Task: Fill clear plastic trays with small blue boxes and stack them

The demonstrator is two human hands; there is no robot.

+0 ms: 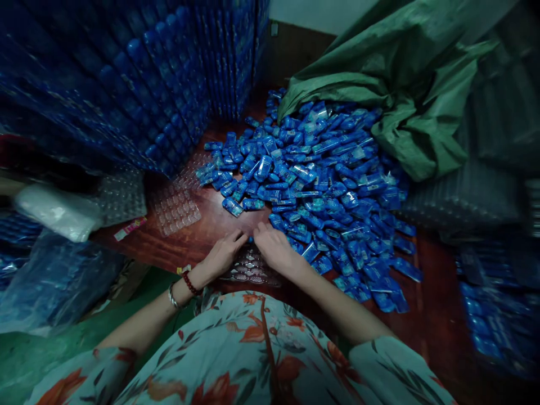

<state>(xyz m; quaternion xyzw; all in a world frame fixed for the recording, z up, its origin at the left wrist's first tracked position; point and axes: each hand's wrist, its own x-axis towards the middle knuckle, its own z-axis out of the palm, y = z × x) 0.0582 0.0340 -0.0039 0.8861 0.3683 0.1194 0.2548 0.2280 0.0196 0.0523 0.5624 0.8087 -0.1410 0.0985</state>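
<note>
My left hand (225,253) and my right hand (273,246) are close together at the far edge of a clear plastic tray (252,269) with rows of oval hollows. The fingers of both are bent down and drawn together; what lies under them is mostly hidden. A small blue bit (250,239) shows between the hands, by the left fingertips. Just beyond the right hand spreads a large heap of small blue wrapped packets (295,174). The hollows visible in the tray hold nothing blue.
Tall stacks of blue-filled trays (169,84) rise at the left. A green sack (358,73) lies over the heap's far side. More clear trays (175,208) lie left on the reddish wooden table (202,216), near a white plastic bundle (59,211). Dark stacked trays (464,191) stand right.
</note>
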